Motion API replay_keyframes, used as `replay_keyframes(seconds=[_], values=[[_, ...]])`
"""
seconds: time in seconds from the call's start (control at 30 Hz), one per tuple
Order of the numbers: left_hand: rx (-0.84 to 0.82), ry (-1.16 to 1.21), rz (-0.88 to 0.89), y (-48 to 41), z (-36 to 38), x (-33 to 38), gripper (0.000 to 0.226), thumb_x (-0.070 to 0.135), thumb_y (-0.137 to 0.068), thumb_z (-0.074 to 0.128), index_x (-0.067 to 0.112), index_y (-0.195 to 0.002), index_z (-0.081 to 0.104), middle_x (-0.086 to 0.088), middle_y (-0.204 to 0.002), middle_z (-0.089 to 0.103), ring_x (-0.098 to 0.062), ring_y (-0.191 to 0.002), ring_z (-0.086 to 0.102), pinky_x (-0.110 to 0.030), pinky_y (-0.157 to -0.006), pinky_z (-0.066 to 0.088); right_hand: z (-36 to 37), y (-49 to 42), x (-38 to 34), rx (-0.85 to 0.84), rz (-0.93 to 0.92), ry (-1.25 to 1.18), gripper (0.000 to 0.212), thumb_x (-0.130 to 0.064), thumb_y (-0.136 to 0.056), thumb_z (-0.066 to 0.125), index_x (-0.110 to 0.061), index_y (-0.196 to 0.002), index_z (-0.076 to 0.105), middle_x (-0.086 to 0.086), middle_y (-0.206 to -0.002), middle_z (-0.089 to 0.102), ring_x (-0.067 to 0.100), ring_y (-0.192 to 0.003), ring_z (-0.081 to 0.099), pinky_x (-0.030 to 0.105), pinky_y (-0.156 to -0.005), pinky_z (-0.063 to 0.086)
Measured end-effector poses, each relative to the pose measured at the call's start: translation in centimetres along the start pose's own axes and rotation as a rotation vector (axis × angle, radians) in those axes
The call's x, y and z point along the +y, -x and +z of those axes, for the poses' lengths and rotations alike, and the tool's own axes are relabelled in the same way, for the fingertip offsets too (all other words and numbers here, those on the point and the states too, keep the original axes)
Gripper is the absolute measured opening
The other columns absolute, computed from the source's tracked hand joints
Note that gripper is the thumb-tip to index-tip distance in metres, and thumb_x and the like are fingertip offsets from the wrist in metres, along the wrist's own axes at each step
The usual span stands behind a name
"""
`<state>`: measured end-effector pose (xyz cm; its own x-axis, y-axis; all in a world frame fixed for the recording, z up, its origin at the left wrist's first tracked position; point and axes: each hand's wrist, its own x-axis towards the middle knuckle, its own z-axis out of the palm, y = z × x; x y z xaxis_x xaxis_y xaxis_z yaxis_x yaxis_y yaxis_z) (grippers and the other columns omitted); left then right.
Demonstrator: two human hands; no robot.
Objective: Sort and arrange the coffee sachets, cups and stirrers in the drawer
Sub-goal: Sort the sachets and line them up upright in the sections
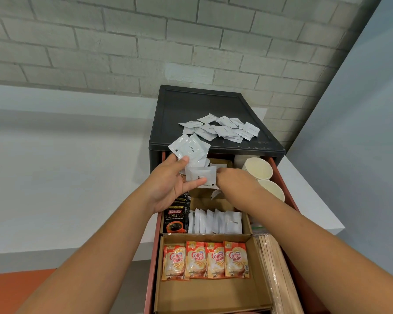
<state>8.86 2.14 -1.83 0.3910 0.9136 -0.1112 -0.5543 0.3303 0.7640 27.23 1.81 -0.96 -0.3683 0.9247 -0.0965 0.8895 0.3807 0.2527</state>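
The drawer (pixel 154 257) is open toward you, its back end under the black cabinet (pixel 202 105); everything below is placed against that drawer.

A cardboard box (pixel 204 293) fills the drawer's near left part. Four orange creamer sachets (pixel 205 259) stand side by side against the box's far wall. Wooden stirrers (pixel 275 268) lie in a clear wrapper along the drawer's right side, just beside the box. Paper cups (pixel 258 169) lie on their sides in the drawer's far right corner, mouths facing you, one nearer than the other.

Your left hand (pixel 170 184) hovers over the drawer's far left part, palm up; its thumb and fingers pinch the held sachets (pixel 191 150), a fan of white ones marked "Coffee". Your right hand (pixel 234 180) is over the middle of the drawer's far part, back up, its blurred fingers pointing at that fan; you cannot tell whether it grips anything.

A row of white coffee sachets (pixel 216 222) stands on edge in the drawer's middle, just beyond the box. Black coffee sachets (pixel 176 219) stand at the left of that row, against the drawer's left wall. A loose pile of white sachets (pixel 222 129) lies above the drawer, on the cabinet's top.
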Motion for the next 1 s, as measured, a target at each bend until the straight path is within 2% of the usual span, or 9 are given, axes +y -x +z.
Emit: replay_keyframes(seconds=[0.13,0.23,0.33,0.43,0.57,0.7,0.77,0.83,1.0], values=[[-0.003,0.003,0.004,0.0,-0.1,-0.1,0.026,0.016,-0.104,0.045,0.033,-0.121,0.057,0.002,-0.122,0.065,-0.024,-0.098,0.073,-0.034,-0.071,0.060,0.7,1.1,-0.1,-0.013,0.110,-0.272,0.028,-0.019,-0.094,0.058,-0.014,-0.121,0.052,0.006,-0.095,0.059,0.014,-0.071,0.049,0.019,-0.051,0.032],[-0.013,-0.001,0.009,0.0,-0.1,0.0,0.030,0.016,-0.104,0.044,0.029,-0.130,0.054,0.000,-0.127,0.064,-0.025,-0.101,0.072,-0.035,-0.073,0.060,2.2,1.7,-0.9,0.003,0.174,-0.375,0.029,-0.016,-0.095,0.056,-0.017,-0.121,0.043,-0.004,-0.074,0.047,0.009,-0.061,0.047,0.020,-0.046,0.029],[-0.021,-0.005,0.012,0.1,0.0,0.0,0.030,0.016,-0.105,0.043,0.028,-0.130,0.053,0.000,-0.127,0.064,-0.026,-0.104,0.071,-0.035,-0.073,0.060,3.4,2.1,-1.4,0.047,0.219,-0.421,0.041,-0.007,-0.093,0.057,-0.022,-0.122,0.032,0.000,-0.073,0.055,0.014,-0.059,0.054,0.028,-0.045,0.041],[-0.020,-0.001,0.014,0.2,0.0,0.0,0.026,0.016,-0.105,0.043,0.030,-0.122,0.057,0.002,-0.120,0.068,-0.025,-0.101,0.072,-0.034,-0.072,0.060,4.0,2.2,-1.1,0.080,0.210,-0.480,0.048,-0.008,-0.094,0.052,-0.030,-0.129,0.026,0.004,-0.077,0.060,0.018,-0.062,0.058,0.035,-0.053,0.048],[-0.012,0.001,0.011,0.2,0.0,0.0,0.025,0.015,-0.105,0.044,0.030,-0.121,0.057,0.002,-0.121,0.067,-0.025,-0.101,0.072,-0.034,-0.072,0.060,4.0,2.1,-0.6,0.075,0.150,-0.405,0.053,-0.007,-0.096,0.051,-0.031,-0.139,0.034,0.006,-0.101,0.067,0.020,-0.077,0.061,0.025,-0.055,0.044],[-0.008,0.010,0.007,0.2,0.0,0.0,0.026,0.016,-0.105,0.044,0.029,-0.122,0.057,0.001,-0.119,0.069,-0.026,-0.102,0.071,-0.035,-0.072,0.060,4.0,1.3,-0.9,0.071,0.152,-0.363,0.047,-0.009,-0.094,0.055,-0.023,-0.133,0.032,0.001,-0.084,0.059,0.016,-0.069,0.056,0.024,-0.049,0.039],[-0.007,0.014,0.010,0.2,0.0,0.0,0.025,0.015,-0.105,0.044,0.029,-0.121,0.058,0.003,-0.114,0.071,-0.026,-0.101,0.072,-0.034,-0.071,0.060,3.7,0.7,-1.0,0.062,0.157,-0.369,0.047,-0.005,-0.090,0.057,-0.019,-0.132,0.040,0.006,-0.098,0.063,0.021,-0.079,0.059,0.028,-0.058,0.047],[-0.007,0.010,0.014,0.2,0.0,0.0,0.025,0.015,-0.105,0.044,0.029,-0.120,0.058,0.003,-0.114,0.071,-0.025,-0.101,0.072,-0.034,-0.071,0.060,3.5,-0.1,-1.1,0.047,0.140,-0.378,0.039,-0.003,-0.090,0.057,-0.014,-0.127,0.051,0.009,-0.110,0.063,0.025,-0.093,0.061,0.030,-0.070,0.047],[-0.006,0.008,0.014,0.3,0.1,0.1,0.025,0.015,-0.105,0.043,0.029,-0.120,0.057,0.001,-0.121,0.067,-0.025,-0.100,0.072,-0.033,-0.071,0.060,3.4,-1.5,-1.6,-0.003,0.107,-0.342,0.030,-0.012,-0.096,0.053,-0.008,-0.125,0.059,0.014,-0.120,0.062,0.028,-0.106,0.060,0.036,-0.090,0.049]])
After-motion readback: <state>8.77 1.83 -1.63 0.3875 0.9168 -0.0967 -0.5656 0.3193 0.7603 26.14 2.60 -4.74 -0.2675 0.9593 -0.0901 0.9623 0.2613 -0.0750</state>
